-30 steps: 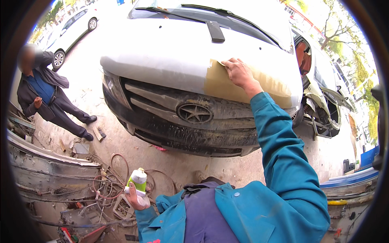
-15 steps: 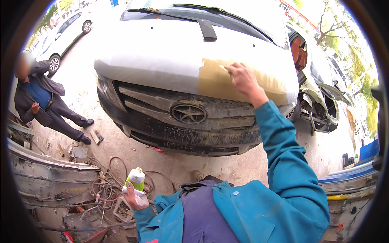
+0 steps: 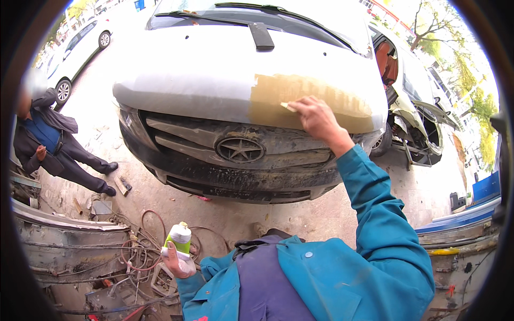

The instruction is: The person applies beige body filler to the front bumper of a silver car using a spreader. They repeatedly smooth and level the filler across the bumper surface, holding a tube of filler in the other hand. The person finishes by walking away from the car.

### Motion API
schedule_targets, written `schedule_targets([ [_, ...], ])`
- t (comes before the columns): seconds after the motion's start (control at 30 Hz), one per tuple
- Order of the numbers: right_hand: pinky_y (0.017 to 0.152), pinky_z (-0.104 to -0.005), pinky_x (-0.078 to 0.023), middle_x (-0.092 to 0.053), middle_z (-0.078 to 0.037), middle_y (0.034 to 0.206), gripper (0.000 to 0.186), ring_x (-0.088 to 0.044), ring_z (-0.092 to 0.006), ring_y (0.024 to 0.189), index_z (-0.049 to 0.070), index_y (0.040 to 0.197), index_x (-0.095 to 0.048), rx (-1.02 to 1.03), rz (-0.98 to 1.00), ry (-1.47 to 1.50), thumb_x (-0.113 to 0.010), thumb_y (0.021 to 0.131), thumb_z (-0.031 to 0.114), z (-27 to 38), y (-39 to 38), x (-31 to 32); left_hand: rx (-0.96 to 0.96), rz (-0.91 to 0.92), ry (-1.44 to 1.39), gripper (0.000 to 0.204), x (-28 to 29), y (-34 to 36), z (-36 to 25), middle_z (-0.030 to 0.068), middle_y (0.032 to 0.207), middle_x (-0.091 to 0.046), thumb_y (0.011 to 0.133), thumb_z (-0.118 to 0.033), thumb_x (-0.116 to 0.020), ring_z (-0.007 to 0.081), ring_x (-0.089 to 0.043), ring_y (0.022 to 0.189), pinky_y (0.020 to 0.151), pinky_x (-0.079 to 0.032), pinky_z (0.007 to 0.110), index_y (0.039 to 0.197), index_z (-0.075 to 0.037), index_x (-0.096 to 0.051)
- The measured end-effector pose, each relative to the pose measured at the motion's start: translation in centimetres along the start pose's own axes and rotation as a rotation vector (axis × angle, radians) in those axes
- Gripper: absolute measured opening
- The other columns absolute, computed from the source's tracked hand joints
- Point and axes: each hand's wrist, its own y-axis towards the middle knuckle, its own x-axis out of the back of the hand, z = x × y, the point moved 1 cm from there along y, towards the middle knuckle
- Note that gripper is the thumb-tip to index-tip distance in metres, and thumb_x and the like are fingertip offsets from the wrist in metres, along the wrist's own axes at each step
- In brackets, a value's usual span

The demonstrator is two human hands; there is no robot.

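My right hand [image 3: 321,123] is closed on a small pale pad [image 3: 288,107], whose kind I cannot make out. It is over the lower part of a tan, streaky patch [image 3: 300,88] on the front of a van's white and grey hood [image 3: 198,59]. Low on the left, my left hand [image 3: 178,263] grips a white and green bottle [image 3: 180,238] with a yellowish tip, upright but slightly tilted. Below the hood lies a dark, dirty grille [image 3: 193,138] with a star emblem [image 3: 240,149].
A black block [image 3: 261,36] rests on the hood near the wipers. At left stands a person [image 3: 48,134] in dark clothes. Tangled hoses [image 3: 150,224] and scrap lie on the ground at lower left. A vehicle with a damaged front [image 3: 423,125] is at right.
My right hand and the pad have moved down the tan patch toward the hood's lower edge. My left hand still holds the bottle. The whole view has shifted slightly.
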Motion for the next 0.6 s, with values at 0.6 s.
schedule_targets([
  [0.6, 0.110, -0.0485, -0.059, -0.081, -0.016, 0.134, 0.044, -0.074, -0.0373, 0.126, 0.010, 0.144, -0.084, -0.004, -0.027, -0.021, -0.070, 0.103, 0.001, -1.9, -3.1, 1.1, 0.020, -0.028, -0.022, 0.050, 0.8, 0.0, 0.7, 0.0188, 0.120, -0.079, 0.115, -0.043, -0.078, 0.0312, -0.080, 0.091, 0.059, -0.062, 0.041, 0.137, 0.001, -0.068],
])
